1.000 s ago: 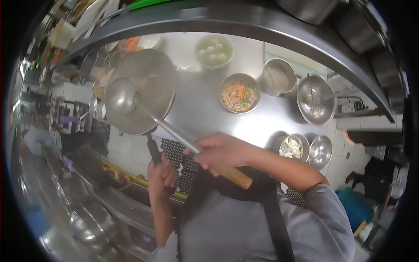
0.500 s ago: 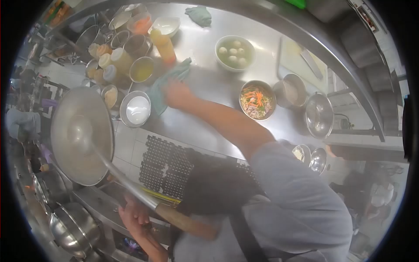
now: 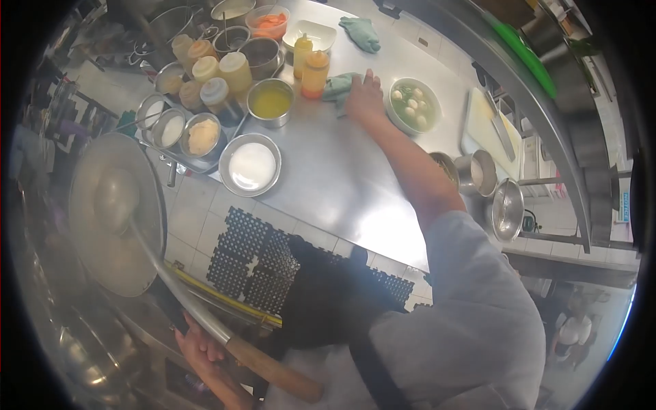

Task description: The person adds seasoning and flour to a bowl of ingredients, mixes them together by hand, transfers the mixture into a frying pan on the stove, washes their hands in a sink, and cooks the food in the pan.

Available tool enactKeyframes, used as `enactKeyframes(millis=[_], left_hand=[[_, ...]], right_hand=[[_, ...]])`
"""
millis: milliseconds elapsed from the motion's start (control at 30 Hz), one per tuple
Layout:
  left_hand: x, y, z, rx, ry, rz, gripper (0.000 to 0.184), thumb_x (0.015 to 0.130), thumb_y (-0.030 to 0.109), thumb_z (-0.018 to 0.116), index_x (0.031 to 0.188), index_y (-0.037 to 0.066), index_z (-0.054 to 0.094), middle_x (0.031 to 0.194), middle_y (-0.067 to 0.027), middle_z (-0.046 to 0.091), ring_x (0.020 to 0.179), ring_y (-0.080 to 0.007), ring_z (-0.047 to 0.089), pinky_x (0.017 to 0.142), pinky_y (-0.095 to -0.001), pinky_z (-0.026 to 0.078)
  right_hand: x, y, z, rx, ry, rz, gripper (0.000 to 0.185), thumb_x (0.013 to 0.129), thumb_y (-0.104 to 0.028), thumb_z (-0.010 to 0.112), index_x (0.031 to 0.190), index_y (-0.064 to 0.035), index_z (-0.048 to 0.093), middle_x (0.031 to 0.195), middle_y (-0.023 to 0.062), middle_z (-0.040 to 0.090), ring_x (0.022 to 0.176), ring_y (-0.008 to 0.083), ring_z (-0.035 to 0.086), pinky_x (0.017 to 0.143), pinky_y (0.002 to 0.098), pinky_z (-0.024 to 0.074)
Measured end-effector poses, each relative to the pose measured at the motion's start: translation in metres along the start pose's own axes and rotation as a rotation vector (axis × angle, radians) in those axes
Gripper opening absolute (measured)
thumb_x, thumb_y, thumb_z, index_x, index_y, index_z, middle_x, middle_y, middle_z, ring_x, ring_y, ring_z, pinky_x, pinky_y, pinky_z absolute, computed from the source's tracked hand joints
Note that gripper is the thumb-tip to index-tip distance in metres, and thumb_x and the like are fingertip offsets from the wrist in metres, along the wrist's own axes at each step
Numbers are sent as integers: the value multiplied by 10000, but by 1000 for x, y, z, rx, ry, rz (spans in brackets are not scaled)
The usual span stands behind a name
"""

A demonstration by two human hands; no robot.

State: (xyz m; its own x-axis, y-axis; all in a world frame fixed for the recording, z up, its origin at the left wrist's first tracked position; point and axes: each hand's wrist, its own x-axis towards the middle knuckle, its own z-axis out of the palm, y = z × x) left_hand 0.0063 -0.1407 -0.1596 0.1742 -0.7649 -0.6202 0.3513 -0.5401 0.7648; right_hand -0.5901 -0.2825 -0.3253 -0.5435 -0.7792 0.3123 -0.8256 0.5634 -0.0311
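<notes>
My right hand [image 3: 365, 101] reaches across the steel counter, its fingers stretched out and apart. A folded green cloth [image 3: 338, 87] lies against its thumb side, partly covered by the hand. Just right of the fingers stands a white bowl [image 3: 398, 123] of white balls in greenish liquid. My left hand [image 3: 201, 347] is closed around the dark handle of a large wok [image 3: 92, 256] at the left. Inside the wok rests a long ladle [image 3: 181, 294], its wooden handle end passing over my left forearm toward my body.
Squeeze bottles [image 3: 236, 72], a pan of yellow liquid [image 3: 270, 102] and a bowl of white contents [image 3: 251, 165] crowd the counter's left end. A knife [image 3: 502, 130] lies on a cutting board [image 3: 476, 123]. Steel bowls [image 3: 508, 208] stand right. Black floor mats [image 3: 253, 256] lie below.
My right hand and the cloth have moved away along the counter, past the orange squeeze bottle. The hand's fingers are now spread. My view has shifted; my arm now partly hides the carrot-topped bowl.
</notes>
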Motion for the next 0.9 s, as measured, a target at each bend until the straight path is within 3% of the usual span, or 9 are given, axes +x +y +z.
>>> enactKeyframes(millis=[133,200,267,400,467,567,633,733,900], left_hand=[[12,-9,-22,-100,-102,-94,480,970,118,577,1429,18,478,568,27,380,334,-102,338,271,-278,274],[14,-12,-49,-110,-14,-186,486,972,135,599,1427,13,480,576,27,384,347,-106,352,287,-279,280],[1,-16,-29,-16,-24,-76,455,941,149,657,1339,-18,511,596,39,402,374,-100,380,308,-280,301],[-9,-9,-6,-26,-247,-70,220,943,121,643,1081,49,486,546,45,383,377,-90,382,357,-282,349],[-16,-18,-13,-37,-301,-92,240,939,127,664,1070,48,478,531,31,402,377,-100,398,374,-289,377],[-32,-39,-26,-131,-383,-71,307,939,175,685,1136,72,472,547,36,426,400,-91,413,400,-296,406],[-60,-51,-30,-176,-357,-23,259,952,167,674,1086,77,471,567,33,426,419,-91,412,411,-295,405],[-103,-81,-40,-281,-293,72,176,942,101,641,1020,82,484,595,35,446,440,-79,433,409,-288,435],[-193,-142,-57,-383,-108,187,178,930,124,650,936,103,473,610,29,460,448,-75,459,406,-288,449]], right_hand=[[3,16,44,-113,59,-55,434,978,-357,570,1318,-94,629,1470,237,510,1338,409,497,1113,501,415],[19,18,19,-339,-537,-179,425,1021,-403,514,1217,-77,704,1288,218,628,1232,377,584,1042,488,454],[-3,3,10,-262,-486,-137,442,1028,-385,510,1027,-18,756,1152,210,677,1114,360,639,992,474,466],[-51,-13,-13,-301,-513,-348,414,1051,-327,446,1079,-44,746,1133,241,694,1088,412,663,956,517,525],[-60,-2,-8,-139,-621,-107,554,977,-488,558,1257,-21,664,1233,262,674,1154,470,641,983,539,523],[-96,-11,-55,-95,-409,-354,697,941,-469,647,1437,3,516,1333,280,617,1279,450,566,1061,536,466],[-122,-41,-104,305,-765,-620,645,1011,-483,581,1411,22,554,1294,254,648,1195,430,616,1024,509,481],[-219,-122,-211,1290,-1786,-198,704,1070,-565,435,1499,-8,454,1187,225,689,1054,333,695,921,411,548],[-308,-161,-342,1312,-2506,5,668,1095,-558,344,1568,-87,353,1118,165,673,903,290,687,777,460,572]])
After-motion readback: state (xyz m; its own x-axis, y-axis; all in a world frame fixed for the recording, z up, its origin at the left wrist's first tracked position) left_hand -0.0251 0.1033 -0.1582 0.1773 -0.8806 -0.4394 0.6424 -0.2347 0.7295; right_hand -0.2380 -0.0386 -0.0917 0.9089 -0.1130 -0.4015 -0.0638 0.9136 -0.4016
